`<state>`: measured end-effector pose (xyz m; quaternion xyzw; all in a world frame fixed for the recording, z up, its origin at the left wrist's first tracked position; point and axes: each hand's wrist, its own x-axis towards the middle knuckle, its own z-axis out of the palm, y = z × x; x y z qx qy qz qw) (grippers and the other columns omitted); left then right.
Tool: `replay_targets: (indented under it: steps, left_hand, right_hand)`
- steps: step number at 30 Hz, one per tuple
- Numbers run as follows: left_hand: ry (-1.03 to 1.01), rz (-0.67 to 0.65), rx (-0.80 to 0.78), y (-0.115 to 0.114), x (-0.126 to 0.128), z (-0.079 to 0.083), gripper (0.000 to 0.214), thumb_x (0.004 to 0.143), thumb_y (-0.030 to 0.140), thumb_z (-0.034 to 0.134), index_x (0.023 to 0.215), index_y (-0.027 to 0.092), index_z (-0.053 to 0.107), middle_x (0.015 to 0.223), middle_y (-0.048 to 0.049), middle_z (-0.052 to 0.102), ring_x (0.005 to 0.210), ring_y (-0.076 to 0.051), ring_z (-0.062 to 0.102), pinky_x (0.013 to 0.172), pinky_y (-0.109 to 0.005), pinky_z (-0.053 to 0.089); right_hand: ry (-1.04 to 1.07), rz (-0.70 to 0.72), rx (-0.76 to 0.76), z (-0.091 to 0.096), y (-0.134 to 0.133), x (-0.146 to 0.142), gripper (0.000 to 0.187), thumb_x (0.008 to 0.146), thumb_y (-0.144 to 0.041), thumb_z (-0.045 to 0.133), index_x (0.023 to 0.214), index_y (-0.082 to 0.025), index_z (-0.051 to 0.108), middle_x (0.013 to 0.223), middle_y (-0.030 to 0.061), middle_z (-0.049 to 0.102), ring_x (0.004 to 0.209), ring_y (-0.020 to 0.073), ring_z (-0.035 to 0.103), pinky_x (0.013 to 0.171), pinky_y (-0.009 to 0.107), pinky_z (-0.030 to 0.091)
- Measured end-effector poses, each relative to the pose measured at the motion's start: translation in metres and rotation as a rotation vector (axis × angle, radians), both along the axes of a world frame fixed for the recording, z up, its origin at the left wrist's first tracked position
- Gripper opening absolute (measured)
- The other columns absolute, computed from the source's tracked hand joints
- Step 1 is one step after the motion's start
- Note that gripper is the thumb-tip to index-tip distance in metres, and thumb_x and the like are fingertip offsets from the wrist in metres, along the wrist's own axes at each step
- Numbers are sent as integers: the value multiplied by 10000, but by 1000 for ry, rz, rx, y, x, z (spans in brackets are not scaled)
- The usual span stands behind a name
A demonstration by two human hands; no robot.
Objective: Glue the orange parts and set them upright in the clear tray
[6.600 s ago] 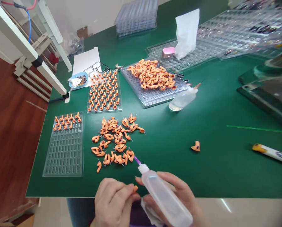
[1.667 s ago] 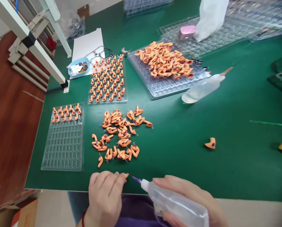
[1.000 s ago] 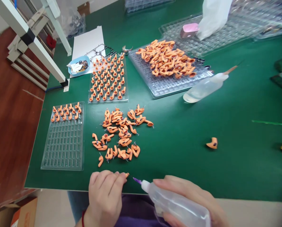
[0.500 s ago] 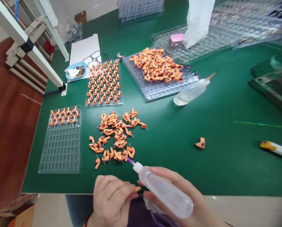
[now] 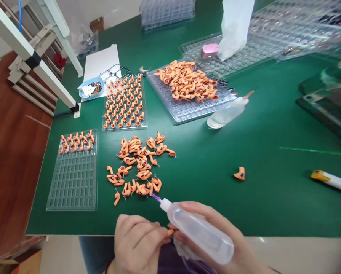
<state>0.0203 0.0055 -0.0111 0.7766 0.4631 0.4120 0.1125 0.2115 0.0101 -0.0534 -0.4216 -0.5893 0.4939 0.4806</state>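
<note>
Two hands work at the near edge of the green bench (image 5: 273, 198). The left hand (image 5: 137, 245) has its fingers pinched together on one orange piece (image 5: 170, 231), held just off the bench edge. The right hand (image 5: 241, 249) is wrapped around the squeeze bottle (image 5: 200, 236), fingers clamped on its body. Its purple needle tip (image 5: 156, 197) points up and left toward the loose pile (image 5: 137, 163).

Progress, as we judge it from the layout:
- The far tray (image 5: 124, 128) is filled in every visible row.
- The near tray (image 5: 73, 182) carries pieces in its top two rows only; the other pockets are unfilled.
- The loose pile, and a larger heap (image 5: 187, 82) on the big tray (image 5: 187, 112), are not yet set into pockets.
- One stray piece (image 5: 239, 174) lies well apart to the right.

Materials:
- The pieces are small, curved, matte orange mouldings, some with a dark spot and fine wire ends.
- The trays are thin, clear, gridded plastic.
- The squeeze bottle is soft and translucent with a white cap.
- A second bottle (image 5: 224, 114) lies on its side beside the big tray.
</note>
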Motion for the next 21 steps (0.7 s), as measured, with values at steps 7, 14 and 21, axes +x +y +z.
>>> replay_targets:
  steps: [7, 14, 21]
  left_hand:
    - [15, 0, 30, 1, 0, 1, 130, 1009, 128, 604, 957, 157, 719, 800, -15, 770, 724, -144, 690, 656, -299, 485]
    - [12, 3, 35, -1, 0, -2, 121, 1004, 125, 616, 948, 152, 720, 800, -9, 768, 731, -141, 683, 669, -302, 472]
    - [3, 0, 41, 0, 0, -3, 129, 1008, 119, 606, 946, 151, 715, 793, -8, 765, 723, -136, 678, 662, -295, 469]
  right_hand:
    - [49, -15, -26, 0, -1, 0, 376, 930, -225, 731, 1280, -320, 630, 994, 25, 777, 741, 168, 786, 680, 178, 650]
    - [63, -10, -25, -2, -3, 1, 442, 901, -173, 751, 1288, -344, 625, 1042, 11, 777, 784, 168, 793, 712, 175, 648]
    - [60, -2, -26, -4, -2, 1, 428, 918, -186, 745, 1292, -346, 614, 1022, 13, 779, 778, 173, 795, 714, 183, 649]
